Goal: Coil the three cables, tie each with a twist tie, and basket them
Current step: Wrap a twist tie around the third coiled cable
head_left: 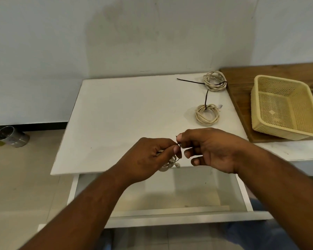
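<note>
- Cable [167, 164], third of three: cream coil held in the left hand [150, 159] above the near edge of the white table [125, 109]. Most of it is hidden behind the palm and fingers; only a few loops and a pale end show below the thumb.
- Left hand: fingers curled shut around the coil, thumb and forefinger pressed together on a dark tie [178, 145].
- Right hand [211, 150]: thumb and forefinger pinched on the upper end of the same tie; the other fingers are curled loosely and hold nothing. The two hands nearly touch at the tie.
- The tie itself is thin, partly covered by fingertips; whether it is already twisted I cannot tell.
- Far coil [215, 83]: at the table's back right, just beside the wooden board [242, 83], with a dark tie around it and a long tail lying leftward.
- Middle coil [207, 114]: nearer, right of centre, apart from the far coil; tie tail sticks up and away. A small pale end shows at its right, blurred.
- Basket [304, 87]: cream mesh plastic, on the board at right, tilted. It overhangs the board's near edge and its right side is cut off by the frame. No cable visible inside.
- Open white drawer [242, 195] below the table edge, partly covered by both forearms.
- Metal can [13, 137] on the floor at far left, contents unclear.
</note>
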